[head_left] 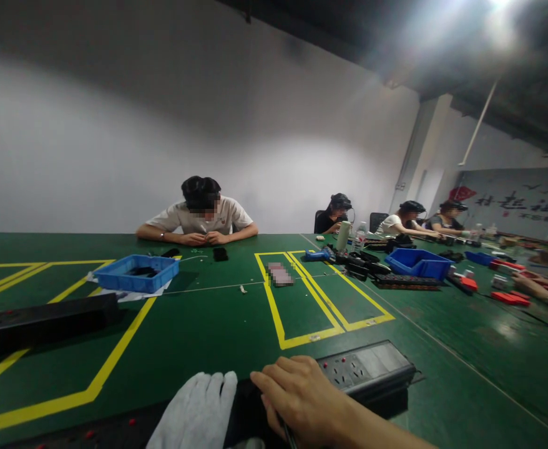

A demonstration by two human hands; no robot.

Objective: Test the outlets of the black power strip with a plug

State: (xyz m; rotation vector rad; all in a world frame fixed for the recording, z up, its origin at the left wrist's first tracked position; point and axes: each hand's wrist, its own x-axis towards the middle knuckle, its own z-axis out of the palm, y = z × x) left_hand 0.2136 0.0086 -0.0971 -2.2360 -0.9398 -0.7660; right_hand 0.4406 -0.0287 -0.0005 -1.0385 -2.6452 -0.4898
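A long black power strip (367, 371) with sockets and small red buttons lies across the near edge of the table, its middle hidden by my hands. My left hand (194, 411), in a white glove, rests over the strip with its fingers pressed together around the casing. Beside it, my right hand (297, 399) is bare and closed, its fingers curled over the strip. A thin dark rod-like thing shows under the right palm; its ends are hidden.
Another black strip (44, 321) lies at left, near a blue tray (136, 284). A blurred pinkish object (279, 274) sits inside yellow tape lines. Farther right are a blue bin (417, 263), black strips and red parts. A person (201, 215) sits opposite; others sit at right.
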